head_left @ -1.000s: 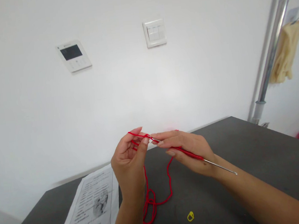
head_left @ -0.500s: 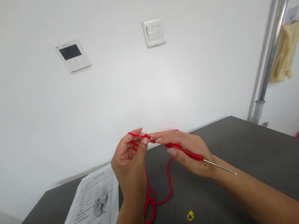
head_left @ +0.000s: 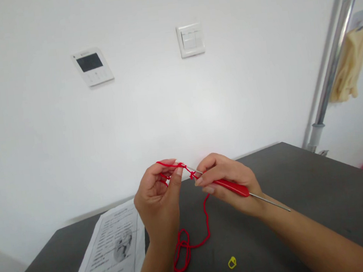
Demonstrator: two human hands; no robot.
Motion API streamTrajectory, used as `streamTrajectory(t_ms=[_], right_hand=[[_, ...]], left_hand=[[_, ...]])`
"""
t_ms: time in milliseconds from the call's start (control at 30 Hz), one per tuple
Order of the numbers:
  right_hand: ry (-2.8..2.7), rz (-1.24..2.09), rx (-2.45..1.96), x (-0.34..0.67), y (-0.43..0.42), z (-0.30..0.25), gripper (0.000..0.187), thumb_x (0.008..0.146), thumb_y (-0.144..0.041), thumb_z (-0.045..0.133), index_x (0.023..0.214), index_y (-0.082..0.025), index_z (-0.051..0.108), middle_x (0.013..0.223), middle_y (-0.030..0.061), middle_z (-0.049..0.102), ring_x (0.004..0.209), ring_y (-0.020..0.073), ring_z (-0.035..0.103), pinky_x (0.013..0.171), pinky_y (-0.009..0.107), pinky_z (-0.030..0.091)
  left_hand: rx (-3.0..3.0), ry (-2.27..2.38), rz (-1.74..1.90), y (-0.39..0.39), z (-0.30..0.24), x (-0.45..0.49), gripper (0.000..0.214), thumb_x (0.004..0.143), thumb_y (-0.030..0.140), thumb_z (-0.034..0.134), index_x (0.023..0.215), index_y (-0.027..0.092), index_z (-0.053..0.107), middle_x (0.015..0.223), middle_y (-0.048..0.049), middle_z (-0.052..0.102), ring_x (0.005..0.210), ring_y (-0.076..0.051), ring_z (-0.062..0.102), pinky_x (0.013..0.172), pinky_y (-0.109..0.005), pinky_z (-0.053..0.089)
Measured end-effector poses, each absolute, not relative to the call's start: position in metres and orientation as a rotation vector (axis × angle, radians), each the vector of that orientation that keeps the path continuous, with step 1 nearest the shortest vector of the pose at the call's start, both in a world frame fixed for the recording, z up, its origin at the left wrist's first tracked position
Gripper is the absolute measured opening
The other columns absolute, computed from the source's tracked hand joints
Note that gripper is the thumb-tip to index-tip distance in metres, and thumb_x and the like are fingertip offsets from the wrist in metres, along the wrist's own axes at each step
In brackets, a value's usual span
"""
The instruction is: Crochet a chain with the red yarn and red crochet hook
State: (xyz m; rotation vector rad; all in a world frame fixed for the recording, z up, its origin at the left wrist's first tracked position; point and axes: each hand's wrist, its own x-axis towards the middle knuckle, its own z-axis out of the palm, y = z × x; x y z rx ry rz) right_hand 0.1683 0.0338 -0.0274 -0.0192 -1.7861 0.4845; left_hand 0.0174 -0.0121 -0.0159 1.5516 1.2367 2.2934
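**Yarn and hook held above the worktop**

Over the dark grey worktop [head_left: 304, 192], the left hand [head_left: 157, 199] pinches thin red yarn [head_left: 206, 220], which trails down to the worktop. The right hand [head_left: 232, 182] is closed around a red-handled metal crochet hook [head_left: 232, 187]. A small yellow plastic ring [head_left: 231, 262] lies nearby.

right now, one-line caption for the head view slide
Left hand holds red yarn while right hand works a red-handled crochet hook above a dark table.

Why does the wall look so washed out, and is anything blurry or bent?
Head view: soft, even light bleaches the wall, brightest mid-frame. Head view: the pole leans, likely wide-lens distortion. Head view: the left hand with its yarn and the right hand with its hook look sharp, but the sheet has print too soft to read.
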Motion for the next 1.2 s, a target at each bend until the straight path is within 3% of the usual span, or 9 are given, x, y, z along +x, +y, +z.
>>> streamTrajectory(t_ms=[100,333,733,967,1200], right_hand=[[-1.805,0.431,-0.018,0.171,0.032,-0.025,0.012,0.095,-0.022,0.063,0.095,-0.018,0.074,0.092,0.0078,0.07,0.084,0.0159,0.069,0.075,0.028,0.058],[-1.909,0.194,0.028,0.174,0.038,-0.024,0.029,0.095,-0.012,0.054,0.122,-0.015,0.063,0.108,0.013,0.073,0.106,0.0187,0.068,0.091,0.03,0.057],[-1.989,0.189,0.051,0.181,0.04,-0.02,0.027,0.096,-0.012,0.052,0.122,-0.015,0.062,0.117,0.016,0.071,0.114,0.0188,0.066,0.097,0.032,0.057],[-2.055,0.139,0.081,0.182,0.043,-0.022,0.03,0.094,-0.005,0.052,0.123,-0.009,0.06,0.122,0.0206,0.067,0.117,0.019,0.063,0.1,0.031,0.054],[-2.101,0.481,0.117,0.194,0.046,-0.012,0.028,0.099,-0.01,0.049,0.121,-0.014,0.065,0.12,0.0158,0.071,0.115,0.0174,0.066,0.098,0.031,0.054]], left_hand=[[1.536,1.234,2.274,-0.013,-0.016,0.018,0.016,0.078,0.013,0.078,0.089,0.024,0.076,0.081,0.005,0.076,0.073,-0.008,0.07,0.069,-0.016,0.055],[1.543,1.227,2.295,-0.013,-0.017,0.018,0.017,0.08,0.013,0.077,0.092,0.025,0.076,0.083,0.0043,0.076,0.076,-0.009,0.07,0.073,-0.018,0.055],[1.598,1.243,2.224,-0.013,-0.017,0.018,0.021,0.082,0.015,0.074,0.099,0.025,0.077,0.084,0.0012,0.077,0.077,-0.011,0.071,0.073,-0.021,0.057],[1.713,1.432,2.2,-0.017,-0.011,0.013,0.015,0.078,0.014,0.075,0.091,0.023,0.078,0.084,-0.0002,0.078,0.075,-0.015,0.071,0.073,-0.026,0.058],[1.535,1.138,2.024,-0.014,-0.009,0.003,0.015,0.072,0.014,0.079,0.086,0.021,0.079,0.079,-0.001,0.077,0.071,-0.014,0.069,0.069,-0.025,0.056]])
